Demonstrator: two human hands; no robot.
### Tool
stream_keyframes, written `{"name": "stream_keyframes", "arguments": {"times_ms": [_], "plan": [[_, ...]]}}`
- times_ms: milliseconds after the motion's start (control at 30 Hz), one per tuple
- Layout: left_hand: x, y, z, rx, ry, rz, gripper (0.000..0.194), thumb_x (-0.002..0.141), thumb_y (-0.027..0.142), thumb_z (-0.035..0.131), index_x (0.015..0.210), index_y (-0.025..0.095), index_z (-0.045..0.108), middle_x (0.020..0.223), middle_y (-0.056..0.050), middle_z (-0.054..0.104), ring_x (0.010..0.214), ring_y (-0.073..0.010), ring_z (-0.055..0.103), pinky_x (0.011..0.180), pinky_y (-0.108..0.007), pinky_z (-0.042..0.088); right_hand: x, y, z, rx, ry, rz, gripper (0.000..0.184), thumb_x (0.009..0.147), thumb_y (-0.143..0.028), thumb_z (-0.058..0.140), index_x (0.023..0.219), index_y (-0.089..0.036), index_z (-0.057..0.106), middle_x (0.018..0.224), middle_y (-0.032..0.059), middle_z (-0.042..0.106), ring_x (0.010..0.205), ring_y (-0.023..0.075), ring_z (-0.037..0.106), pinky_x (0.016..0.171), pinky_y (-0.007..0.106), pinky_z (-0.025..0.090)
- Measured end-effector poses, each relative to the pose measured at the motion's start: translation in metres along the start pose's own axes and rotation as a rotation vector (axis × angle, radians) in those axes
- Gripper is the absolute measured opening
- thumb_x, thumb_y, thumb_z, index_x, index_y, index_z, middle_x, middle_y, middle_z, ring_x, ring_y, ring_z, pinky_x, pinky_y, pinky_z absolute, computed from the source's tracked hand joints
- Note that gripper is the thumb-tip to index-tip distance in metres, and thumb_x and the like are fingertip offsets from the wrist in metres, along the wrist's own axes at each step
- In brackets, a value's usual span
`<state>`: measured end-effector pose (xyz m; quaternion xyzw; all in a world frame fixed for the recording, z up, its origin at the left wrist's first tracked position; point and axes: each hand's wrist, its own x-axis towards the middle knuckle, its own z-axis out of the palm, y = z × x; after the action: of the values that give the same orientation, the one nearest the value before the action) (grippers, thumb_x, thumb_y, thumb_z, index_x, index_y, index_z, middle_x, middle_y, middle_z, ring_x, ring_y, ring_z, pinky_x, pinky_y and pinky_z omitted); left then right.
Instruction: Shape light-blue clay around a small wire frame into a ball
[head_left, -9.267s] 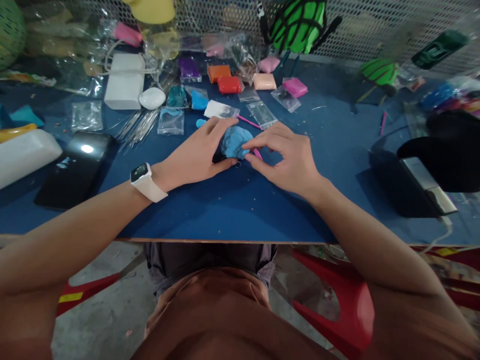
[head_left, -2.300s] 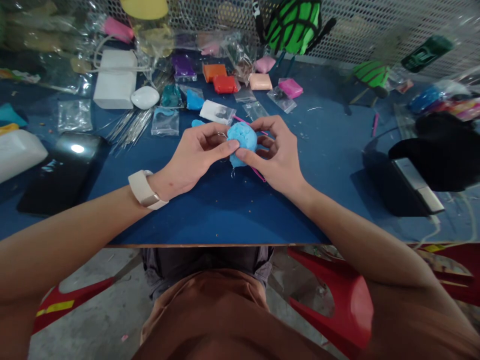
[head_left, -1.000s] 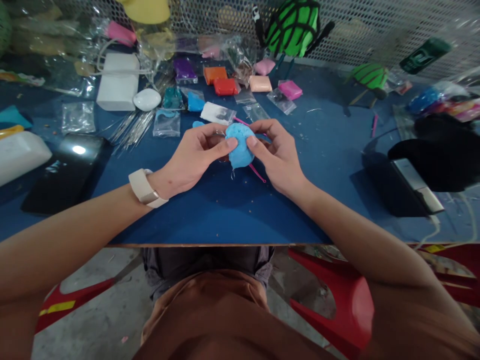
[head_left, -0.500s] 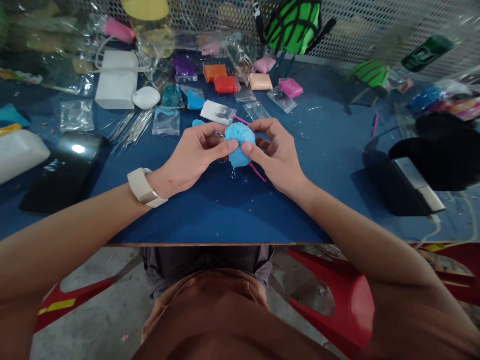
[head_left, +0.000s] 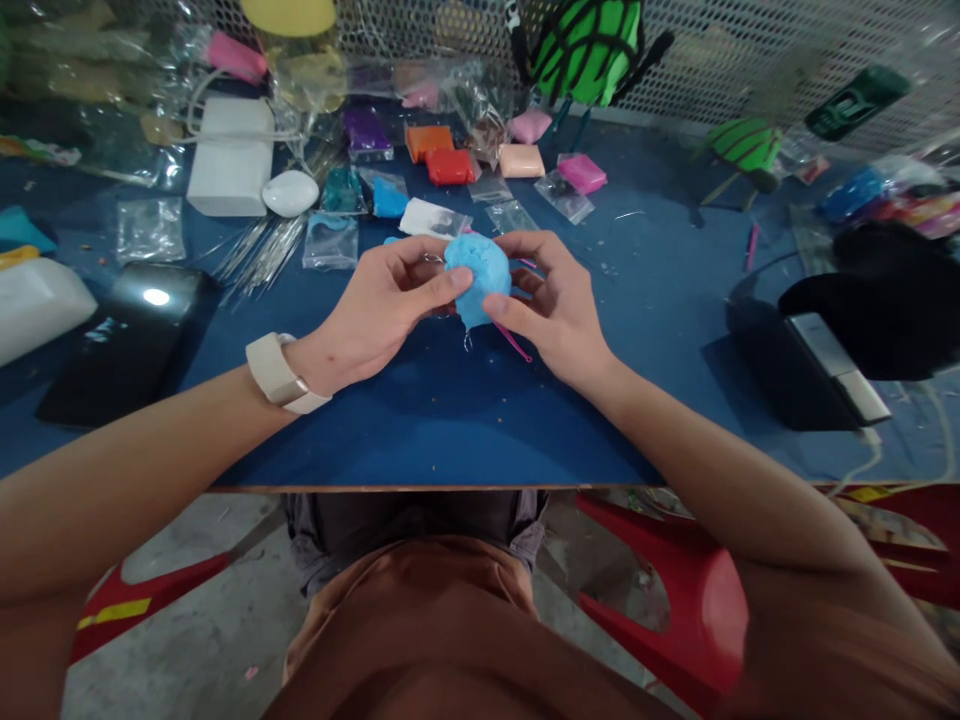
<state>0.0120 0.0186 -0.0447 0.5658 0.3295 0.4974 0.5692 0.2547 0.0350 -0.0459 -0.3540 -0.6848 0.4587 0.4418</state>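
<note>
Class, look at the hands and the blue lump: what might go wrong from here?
The left hand and right hand press thumbs on the blue lump, so it might dent. The wire loop poking out at its lower edge could bend or catch. The pink stick, close by the right hand, may get knocked.

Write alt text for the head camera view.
Two bare hands, left and right, hold a light-blue lump of clay with a wire loop beneath, above a blue table. Behind lie colored packets, a bundle of wires and a phone.
</note>
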Motion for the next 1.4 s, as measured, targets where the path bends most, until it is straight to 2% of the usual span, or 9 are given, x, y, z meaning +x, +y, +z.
{"name": "stream_keyframes", "arguments": {"times_ms": [267,500,633,867,1067,1167,1300,1400], "plan": [[0.004,0.004,0.0,-0.022,0.008,0.001,0.064,0.075,0.059,0.118,0.122,0.027,0.087,0.11,-0.009,0.09,0.123,-0.0405,0.09,0.105,-0.057,0.078,0.0,-0.001,-0.004,-0.043,0.033,-0.009,0.089,0.075,-0.095,0.1,0.138,-0.038,0.075,0.145,0.0059,0.079,0.123,0.0348,0.082,0.098,0.054,0.078],[0.003,0.001,-0.002,-0.026,-0.015,-0.009,0.062,0.077,0.056,0.117,0.124,0.026,0.088,0.111,-0.008,0.09,0.117,-0.0372,0.09,0.106,-0.058,0.078,0.0,-0.003,-0.002,-0.033,0.025,-0.028,0.087,0.076,-0.094,0.101,0.135,-0.035,0.074,0.144,0.006,0.079,0.118,0.0306,0.081,0.092,0.046,0.077],[0.004,0.002,-0.003,-0.012,-0.013,-0.006,0.063,0.074,0.055,0.119,0.122,0.027,0.088,0.11,-0.007,0.091,0.115,-0.036,0.091,0.103,-0.054,0.079,-0.001,-0.005,-0.002,-0.077,0.023,-0.011,0.09,0.077,-0.096,0.098,0.136,-0.035,0.072,0.147,0.0085,0.078,0.122,0.0326,0.08,0.096,0.048,0.077],[0.004,0.0,-0.004,-0.028,-0.035,-0.022,0.064,0.071,0.047,0.122,0.122,0.026,0.089,0.107,-0.008,0.092,0.111,-0.037,0.092,0.1,-0.054,0.081,-0.001,0.002,-0.003,-0.04,0.011,-0.052,0.087,0.077,-0.09,0.103,0.139,-0.036,0.073,0.149,0.0074,0.076,0.119,0.0316,0.079,0.089,0.047,0.076],[0.004,-0.001,-0.002,-0.044,-0.026,-0.016,0.064,0.071,0.051,0.122,0.12,0.027,0.089,0.115,-0.007,0.093,0.111,-0.0331,0.092,0.1,-0.049,0.08,0.0,0.005,-0.004,-0.071,0.019,-0.057,0.09,0.079,-0.091,0.101,0.142,-0.035,0.071,0.148,0.0077,0.075,0.124,0.0331,0.079,0.096,0.049,0.076],[0.002,0.001,0.0,-0.042,-0.016,-0.012,0.057,0.076,0.056,0.118,0.116,0.028,0.091,0.114,-0.005,0.093,0.115,-0.0317,0.091,0.1,-0.045,0.079,0.0,0.005,-0.003,-0.082,0.02,-0.054,0.092,0.079,-0.092,0.1,0.144,-0.035,0.069,0.151,0.0097,0.074,0.125,0.0346,0.079,0.094,0.051,0.076],[0.0,0.002,0.001,0.003,0.036,0.027,0.054,0.079,0.061,0.116,0.113,0.028,0.091,0.107,-0.004,0.091,0.106,-0.0277,0.089,0.093,-0.042,0.077,0.0,0.008,-0.002,-0.068,0.013,-0.085,0.09,0.081,-0.093,0.099,0.144,-0.035,0.07,0.156,0.0108,0.074,0.122,0.0341,0.081,0.092,0.053,0.078],[0.0,0.002,0.002,0.004,0.048,0.025,0.055,0.077,0.061,0.117,0.112,0.026,0.091,0.108,-0.005,0.09,0.102,-0.0268,0.088,0.093,-0.044,0.075,0.0,0.011,-0.004,-0.084,0.015,-0.103,0.087,0.084,-0.093,0.096,0.144,-0.036,0.071,0.157,0.0095,0.074,0.124,0.0341,0.082,0.094,0.053,0.078]]}}
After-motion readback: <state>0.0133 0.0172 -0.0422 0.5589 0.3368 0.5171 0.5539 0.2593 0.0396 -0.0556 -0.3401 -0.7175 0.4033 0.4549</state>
